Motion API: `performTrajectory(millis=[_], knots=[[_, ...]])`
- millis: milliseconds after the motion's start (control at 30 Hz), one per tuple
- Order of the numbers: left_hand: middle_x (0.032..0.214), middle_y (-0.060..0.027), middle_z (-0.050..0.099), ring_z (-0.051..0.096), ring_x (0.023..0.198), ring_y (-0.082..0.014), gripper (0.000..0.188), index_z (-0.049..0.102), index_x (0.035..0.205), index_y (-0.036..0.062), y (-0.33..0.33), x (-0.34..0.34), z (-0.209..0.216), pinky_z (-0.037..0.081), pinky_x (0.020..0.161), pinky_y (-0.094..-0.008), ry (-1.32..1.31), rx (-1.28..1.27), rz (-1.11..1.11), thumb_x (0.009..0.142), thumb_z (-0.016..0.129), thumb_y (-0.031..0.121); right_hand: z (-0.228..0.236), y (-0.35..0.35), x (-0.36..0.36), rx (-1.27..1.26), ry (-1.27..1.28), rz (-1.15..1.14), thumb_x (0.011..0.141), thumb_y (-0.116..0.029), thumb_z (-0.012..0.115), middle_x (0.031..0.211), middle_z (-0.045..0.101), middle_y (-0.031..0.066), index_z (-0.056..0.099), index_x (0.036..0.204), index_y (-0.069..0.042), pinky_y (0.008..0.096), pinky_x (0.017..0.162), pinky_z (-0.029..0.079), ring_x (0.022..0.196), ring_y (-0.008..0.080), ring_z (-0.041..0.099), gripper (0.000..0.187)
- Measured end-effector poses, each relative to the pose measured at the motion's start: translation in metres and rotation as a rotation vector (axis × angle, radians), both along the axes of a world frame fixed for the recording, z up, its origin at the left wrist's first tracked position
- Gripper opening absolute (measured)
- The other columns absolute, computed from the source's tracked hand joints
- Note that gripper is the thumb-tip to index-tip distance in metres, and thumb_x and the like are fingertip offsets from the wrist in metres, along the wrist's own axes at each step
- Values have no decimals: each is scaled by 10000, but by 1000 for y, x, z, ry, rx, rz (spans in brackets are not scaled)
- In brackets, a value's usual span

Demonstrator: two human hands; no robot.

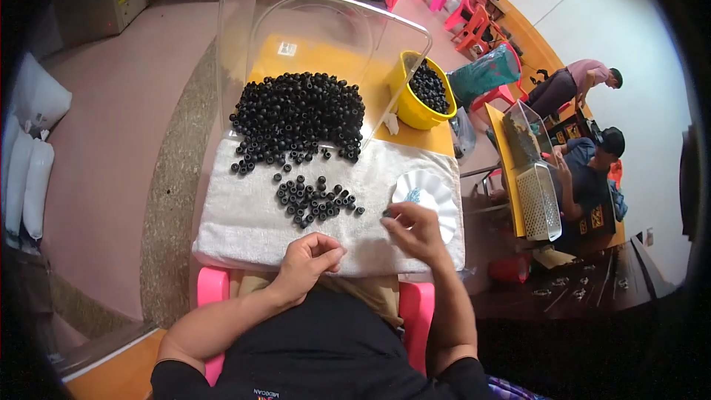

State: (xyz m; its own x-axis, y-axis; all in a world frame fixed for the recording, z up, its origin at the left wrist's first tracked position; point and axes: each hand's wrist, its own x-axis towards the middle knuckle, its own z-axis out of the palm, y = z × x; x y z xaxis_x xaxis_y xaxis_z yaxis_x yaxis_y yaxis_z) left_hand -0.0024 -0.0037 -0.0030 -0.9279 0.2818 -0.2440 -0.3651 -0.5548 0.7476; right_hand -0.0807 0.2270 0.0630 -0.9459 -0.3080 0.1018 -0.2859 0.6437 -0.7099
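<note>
My right hand (416, 233) pinches one small black round piece between thumb and fingertips, beside a white fluted dish (445, 211). Inside that dish lie tiny light-blue bits (413, 195). Close to the front edge of the white towel (244, 233), my left hand (311, 261) has its fingers curled and its thumb pressed to them; what they hold, if anything, is hidden. Ahead of it a loose group of black round pieces with holes (315, 201) is spread on the towel. A large heap of the same pieces (300, 115) fills the mouth of a clear plastic bin.
The clear bin (326, 1) stands at the table's far side. Right of it is a yellow tub (416, 112) full of black pieces. Two people (592, 170) are at another table on the right, with a perforated white basket (539, 204). White sacks (38, 189) stand far left.
</note>
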Motion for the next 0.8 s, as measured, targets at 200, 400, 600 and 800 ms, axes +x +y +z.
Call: performTrajectory(millis=[200, 400, 600, 800], knots=[[933, -80, 676, 635, 765, -116, 134, 605, 1012, 8, 2, 2, 3, 533, 707, -246, 4, -38, -24, 907, 659, 72, 50, 62, -121, -10, 329, -160, 877, -148, 703, 733, 649, 14, 687, 978, 49, 228, 563, 445, 637, 74, 566, 222], [902, -66, 660, 632, 765, -113, 129, 610, 1009, 5, 2, 2, 0, 531, 702, -248, -54, -13, -24, 908, 660, 68, 47, 73, -189, -95, 440, -369, 870, -247, 696, 710, 684, 98, 697, 982, 20, 293, 601, 490, 626, 150, 632, 289], [918, -58, 658, 607, 776, -96, 125, 623, 1000, -5, 3, 1, -4, 525, 708, -246, 39, -74, -40, 905, 664, 66, -10, 58, -137, 52, 300, -258, 869, -107, 690, 777, 685, 43, 700, 968, 34, 233, 591, 484, 651, 90, 603, 173], [930, -62, 658, 608, 794, -100, 130, 618, 1006, -6, 3, 0, -7, 528, 717, -252, 31, -51, -36, 905, 662, 62, -23, -23, -87, 116, 156, 32, 828, -154, 722, 872, 710, 106, 710, 994, -44, 318, 674, 522, 713, 200, 658, 200]])
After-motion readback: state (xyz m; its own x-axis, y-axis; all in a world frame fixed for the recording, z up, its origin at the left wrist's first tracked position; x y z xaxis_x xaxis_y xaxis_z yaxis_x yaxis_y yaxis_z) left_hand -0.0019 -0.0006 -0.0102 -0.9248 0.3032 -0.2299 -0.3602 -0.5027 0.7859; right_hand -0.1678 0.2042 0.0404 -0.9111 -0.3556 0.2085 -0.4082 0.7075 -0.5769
